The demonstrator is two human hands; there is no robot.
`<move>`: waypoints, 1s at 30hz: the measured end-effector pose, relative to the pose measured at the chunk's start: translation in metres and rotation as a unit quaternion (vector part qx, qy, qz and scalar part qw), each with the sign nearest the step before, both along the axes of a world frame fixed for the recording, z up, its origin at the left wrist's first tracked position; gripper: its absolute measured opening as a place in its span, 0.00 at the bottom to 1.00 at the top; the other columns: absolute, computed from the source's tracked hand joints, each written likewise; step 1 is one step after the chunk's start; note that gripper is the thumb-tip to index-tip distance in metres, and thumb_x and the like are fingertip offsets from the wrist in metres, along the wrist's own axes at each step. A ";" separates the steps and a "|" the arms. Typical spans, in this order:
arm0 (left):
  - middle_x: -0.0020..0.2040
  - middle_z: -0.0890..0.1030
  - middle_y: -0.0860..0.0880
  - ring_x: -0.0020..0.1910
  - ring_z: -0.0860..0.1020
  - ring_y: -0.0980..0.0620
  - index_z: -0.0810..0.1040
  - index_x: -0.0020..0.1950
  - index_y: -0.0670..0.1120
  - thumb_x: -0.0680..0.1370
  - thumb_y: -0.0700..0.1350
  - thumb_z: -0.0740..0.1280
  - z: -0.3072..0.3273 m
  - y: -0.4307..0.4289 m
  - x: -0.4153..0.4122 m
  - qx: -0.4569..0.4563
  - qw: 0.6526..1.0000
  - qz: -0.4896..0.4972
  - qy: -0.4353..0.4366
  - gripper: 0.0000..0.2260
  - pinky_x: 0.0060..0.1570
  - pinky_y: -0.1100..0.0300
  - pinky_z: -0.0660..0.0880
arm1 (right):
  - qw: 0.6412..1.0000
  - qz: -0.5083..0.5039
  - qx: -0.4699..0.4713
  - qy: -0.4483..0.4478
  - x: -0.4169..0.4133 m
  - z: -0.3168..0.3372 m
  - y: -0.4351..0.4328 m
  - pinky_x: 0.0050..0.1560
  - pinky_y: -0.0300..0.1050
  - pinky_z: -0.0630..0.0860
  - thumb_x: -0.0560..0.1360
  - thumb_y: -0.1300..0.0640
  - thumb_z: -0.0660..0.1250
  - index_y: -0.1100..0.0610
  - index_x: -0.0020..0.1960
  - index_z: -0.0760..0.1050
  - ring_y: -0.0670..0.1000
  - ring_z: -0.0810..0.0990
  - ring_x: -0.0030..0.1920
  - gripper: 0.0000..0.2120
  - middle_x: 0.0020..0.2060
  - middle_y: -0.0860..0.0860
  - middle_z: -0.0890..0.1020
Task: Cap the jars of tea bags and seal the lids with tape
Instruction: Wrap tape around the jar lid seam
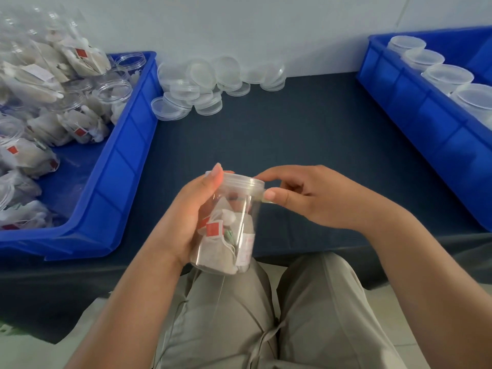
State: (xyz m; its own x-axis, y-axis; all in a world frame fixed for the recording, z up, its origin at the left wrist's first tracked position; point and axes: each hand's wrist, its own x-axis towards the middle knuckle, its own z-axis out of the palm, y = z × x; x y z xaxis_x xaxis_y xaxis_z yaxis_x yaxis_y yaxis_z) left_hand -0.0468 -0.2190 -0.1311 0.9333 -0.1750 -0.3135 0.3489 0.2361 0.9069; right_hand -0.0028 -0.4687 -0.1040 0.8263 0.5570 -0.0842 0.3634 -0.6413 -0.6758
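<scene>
Left grip (pixel 191 209): wrapped round the side of a clear round plastic jar (pixel 231 251), thumb raised against its rim. The jar is held tilted over the lap.
Right grip (pixel 306 198): thumb and forefinger pinch the edge of the clear plastic lid (pixel 239 181) sitting on the jar's mouth.
Dark navy tabletop (pixel 292 129): spreads beyond the jar.
Left blue plastic crate (pixel 133 134): left of the jar, holding a heap of uncapped clear jars of tea bags (pixel 53 89).
Right blue plastic crate (pixel 426 123): well to the right of the jar, holding a row of capped clear jars (pixel 447 75).
Grey trousers (pixel 239 315): directly below the jar.
Pile of loose clear lids (pixel 207 81): far beyond the jar, against the pale wall, just beside the left crate.
Pale paper tea bags with red tags (pixel 213 230): inside the jar, bunched toward its bottom.
</scene>
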 end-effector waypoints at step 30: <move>0.53 0.88 0.54 0.52 0.88 0.52 0.84 0.57 0.66 0.78 0.77 0.54 -0.006 -0.006 0.004 0.215 0.975 0.023 -0.050 0.25 0.52 0.52 0.83 | 0.998 -0.056 -0.022 0.015 -0.006 -0.002 0.003 0.35 0.42 0.68 0.75 0.23 0.58 0.41 0.42 0.79 0.43 0.72 0.31 0.24 0.31 0.43 0.74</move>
